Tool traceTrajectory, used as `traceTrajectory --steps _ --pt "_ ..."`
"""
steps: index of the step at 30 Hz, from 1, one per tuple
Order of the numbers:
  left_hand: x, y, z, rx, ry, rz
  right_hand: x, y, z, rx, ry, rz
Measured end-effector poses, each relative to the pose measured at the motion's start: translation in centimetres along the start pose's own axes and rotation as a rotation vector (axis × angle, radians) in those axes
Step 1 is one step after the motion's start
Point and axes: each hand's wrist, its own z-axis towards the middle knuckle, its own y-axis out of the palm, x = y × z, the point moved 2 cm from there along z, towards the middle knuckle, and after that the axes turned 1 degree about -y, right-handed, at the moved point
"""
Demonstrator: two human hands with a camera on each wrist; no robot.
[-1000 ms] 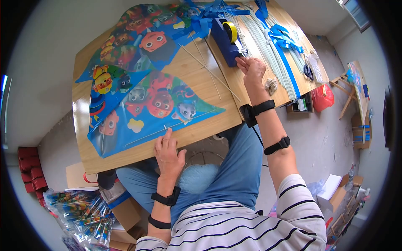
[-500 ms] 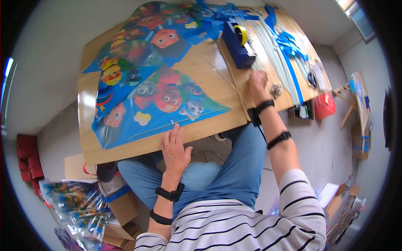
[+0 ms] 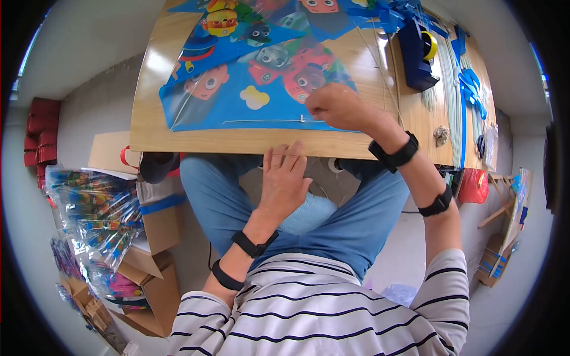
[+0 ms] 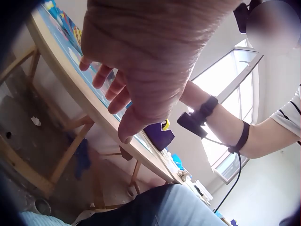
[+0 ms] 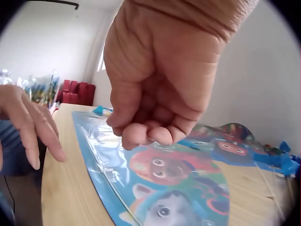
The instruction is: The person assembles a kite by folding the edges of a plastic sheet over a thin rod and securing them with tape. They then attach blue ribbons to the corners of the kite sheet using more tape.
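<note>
Head view: left hand [image 3: 285, 185], fingers loose, at near edge of table [image 3: 237, 140]; right hand [image 3: 336, 105], fingers curled above printed sheet [image 3: 262, 105], grasp unclear; tape dispenser [image 3: 413, 59] right, likely for reach.

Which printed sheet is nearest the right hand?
The front sheet, beneath the right hand, with a thin pale rod along its near edge; the other sheets lie farther back.
</note>
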Motion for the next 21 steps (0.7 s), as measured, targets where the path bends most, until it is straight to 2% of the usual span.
traceTrajectory --steps 3,9,21 --pt "-0.8 -1.0 0.0 0.033 -0.026 -0.012 -1.1 1.1 3.0 -0.182 -0.014 -0.138" --pt "-2.2 -0.8 0.7 0.069 -0.020 -0.063 0.2 3.4 5.4 -0.318 -0.041 -0.217" --pt "-2.6 0.4 2.7 0.066 0.024 -0.108 0.9 3.7 6.0 -0.237 -0.207 -0.218"
